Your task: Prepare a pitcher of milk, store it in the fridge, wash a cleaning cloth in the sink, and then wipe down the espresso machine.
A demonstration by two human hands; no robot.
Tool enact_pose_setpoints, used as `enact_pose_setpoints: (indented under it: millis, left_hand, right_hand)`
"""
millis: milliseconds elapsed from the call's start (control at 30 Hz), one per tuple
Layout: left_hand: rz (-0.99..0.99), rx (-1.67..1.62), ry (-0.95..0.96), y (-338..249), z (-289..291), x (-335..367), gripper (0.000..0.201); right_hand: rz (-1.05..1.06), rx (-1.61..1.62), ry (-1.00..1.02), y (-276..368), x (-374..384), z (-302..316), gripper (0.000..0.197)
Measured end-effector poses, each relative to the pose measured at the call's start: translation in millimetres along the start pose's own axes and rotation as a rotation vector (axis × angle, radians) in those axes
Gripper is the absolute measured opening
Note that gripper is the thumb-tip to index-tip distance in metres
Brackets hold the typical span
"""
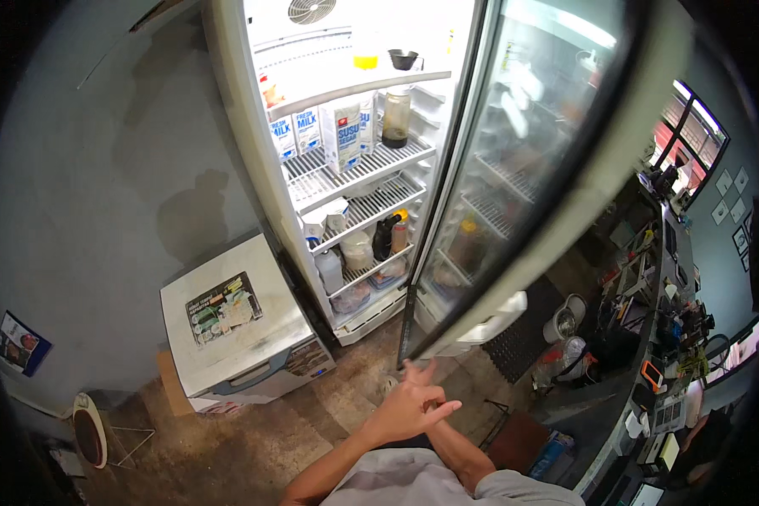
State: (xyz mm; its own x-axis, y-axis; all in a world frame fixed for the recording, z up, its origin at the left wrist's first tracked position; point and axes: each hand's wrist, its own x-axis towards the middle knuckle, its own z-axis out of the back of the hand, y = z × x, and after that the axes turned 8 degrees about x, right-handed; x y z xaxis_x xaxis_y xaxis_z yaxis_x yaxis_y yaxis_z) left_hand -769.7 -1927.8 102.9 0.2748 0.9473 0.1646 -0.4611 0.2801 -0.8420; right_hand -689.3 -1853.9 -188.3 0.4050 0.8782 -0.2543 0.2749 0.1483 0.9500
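My left hand (399, 411) and my right hand (419, 371) overlap in front of my body, below the fridge's open glass door (514, 211). The left hand lies in front, with its thumb stretched out to the right. Most of the right hand is hidden behind it; the fingertips showing above look spread. Neither hand has a visible object in it. Ahead stands a lit upright fridge (367, 325). Its shelves carry several milk cartons (342, 135), a glass jar (395, 118) with dark contents, a small black cup (403, 59), a dark bottle (385, 237) and bagged food (357, 250).
A white chest freezer (291, 316) stands left of the fridge against the grey wall. A round-seated stool (90, 430) is at the far left. On the right are a cluttered counter (603, 460), a white bucket (563, 319) and a dark floor mat (514, 350).
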Motion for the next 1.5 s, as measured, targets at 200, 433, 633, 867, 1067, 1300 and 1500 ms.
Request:
enact_pose_setpoints:
  millis: [200,433,633,867,1067,1300,1500]
  left_hand:
    - [-0.031,0.097,0.048,-26.5,-53.5,66.5,0.033]
    - [-0.109,0.129,-0.02,0.3,-155.9,231.0,0.032]
    - [-0.125,0.057,-0.005,39.0,-248.9,391.2,0.038]
    - [-0.066,-0.074,-0.002,36.9,-293.0,536.4,0.042]
    - [-0.124,-0.07,-0.066,64.5,-338.0,674.8,0.05]
    - [-0.143,0.137,-0.108,138.4,-309.6,873.4,0.046]
    - [0.093,0.266,-0.592,248.5,-206.7,1029.2,0.033]
  right_hand:
    - [0.079,-0.319,1.232,59.9,5.5,43.6,0.046]
    - [-0.388,-0.184,1.262,93.5,163.9,109.0,0.039]
    - [-0.426,0.328,0.695,173.4,357.0,207.4,0.039]
    - [-0.497,0.275,0.395,288.9,528.0,223.4,0.031]
    - [-0.472,0.482,0.428,252.0,649.1,172.2,0.049]
    - [-0.879,0.792,0.49,416.3,790.9,54.5,0.062]
    - [-0.692,0.523,0.749,494.9,903.0,-34.2,0.06]
